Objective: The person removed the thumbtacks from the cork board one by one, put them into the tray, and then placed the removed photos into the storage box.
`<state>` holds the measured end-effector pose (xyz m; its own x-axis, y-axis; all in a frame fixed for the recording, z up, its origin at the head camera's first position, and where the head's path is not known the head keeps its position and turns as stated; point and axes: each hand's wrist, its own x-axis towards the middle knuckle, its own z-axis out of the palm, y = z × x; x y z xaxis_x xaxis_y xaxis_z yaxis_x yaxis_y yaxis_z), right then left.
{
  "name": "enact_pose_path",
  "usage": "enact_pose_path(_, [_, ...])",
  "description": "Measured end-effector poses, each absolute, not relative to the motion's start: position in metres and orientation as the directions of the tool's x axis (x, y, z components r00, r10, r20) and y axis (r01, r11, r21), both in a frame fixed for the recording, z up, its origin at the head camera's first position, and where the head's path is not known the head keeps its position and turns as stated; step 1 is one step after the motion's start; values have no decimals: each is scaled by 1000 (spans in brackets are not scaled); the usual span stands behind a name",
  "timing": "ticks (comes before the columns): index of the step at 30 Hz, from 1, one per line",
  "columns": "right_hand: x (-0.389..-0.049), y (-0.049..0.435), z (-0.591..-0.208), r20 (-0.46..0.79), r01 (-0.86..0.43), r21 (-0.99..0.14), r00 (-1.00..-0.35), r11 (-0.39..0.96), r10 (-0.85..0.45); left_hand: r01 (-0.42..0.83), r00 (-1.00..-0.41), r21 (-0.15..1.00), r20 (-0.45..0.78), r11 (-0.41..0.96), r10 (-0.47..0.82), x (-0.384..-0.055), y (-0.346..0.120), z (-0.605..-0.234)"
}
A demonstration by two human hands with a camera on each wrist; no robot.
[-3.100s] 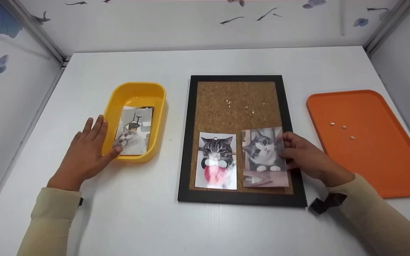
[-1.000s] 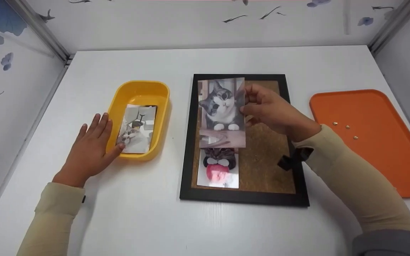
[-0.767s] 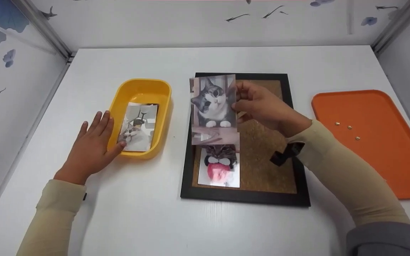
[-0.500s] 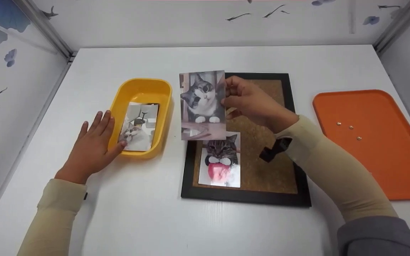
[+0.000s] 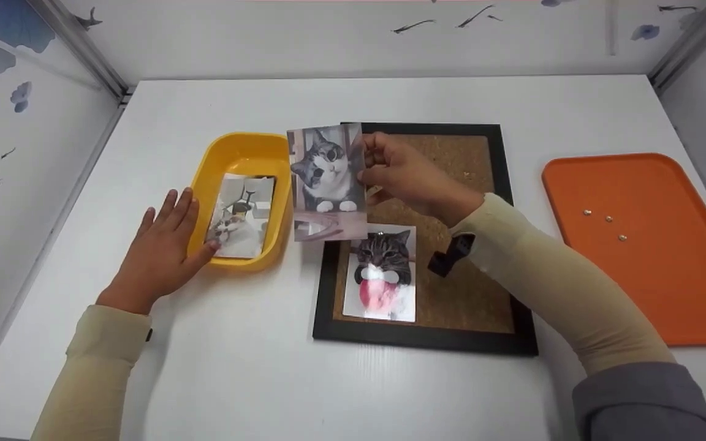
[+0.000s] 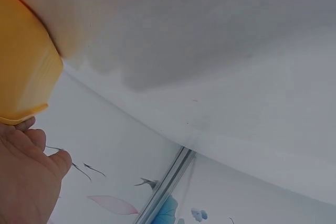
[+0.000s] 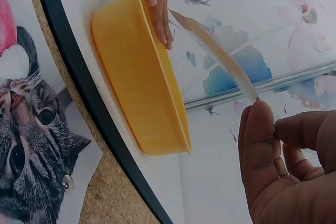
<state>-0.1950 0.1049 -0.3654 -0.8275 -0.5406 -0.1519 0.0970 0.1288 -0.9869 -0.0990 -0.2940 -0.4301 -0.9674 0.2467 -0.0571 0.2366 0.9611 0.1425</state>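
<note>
My right hand [image 5: 405,177] pinches a cat photo [image 5: 328,184] by its right edge, raised over the gap between the yellow bin [image 5: 249,142] and the corkboard [image 5: 463,269]. In the right wrist view that photo [image 7: 218,51] shows nearly edge-on, slightly bowed. My left hand [image 5: 160,251] rests with straight fingers on the bin's left rim, the thumb over its front corner. Inside the bin lie photos [image 5: 242,217], the top one showing a cat. Another cat photo [image 5: 380,275] is fixed to the board's lower left by a silver pushpin [image 7: 68,183].
An orange tray [image 5: 653,288] stands at the right with three small silver pins [image 5: 609,218] on it. More tiny pins [image 5: 467,174] show on the upper cork. Printed wall panels border the white table [image 5: 236,367] at the back and sides.
My right hand has lifted the cat photo from the board's lower right and carried it up and left, toward the bin. The left hand keeps its place on the rim.
</note>
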Motion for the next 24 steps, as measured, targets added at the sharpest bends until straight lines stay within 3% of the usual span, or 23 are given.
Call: enact_pose_path(24, [-195, 77, -372, -97, 39, -993, -825, 115, -557, 205, -973, 156, -76, 966, 219, -100, -294, -431])
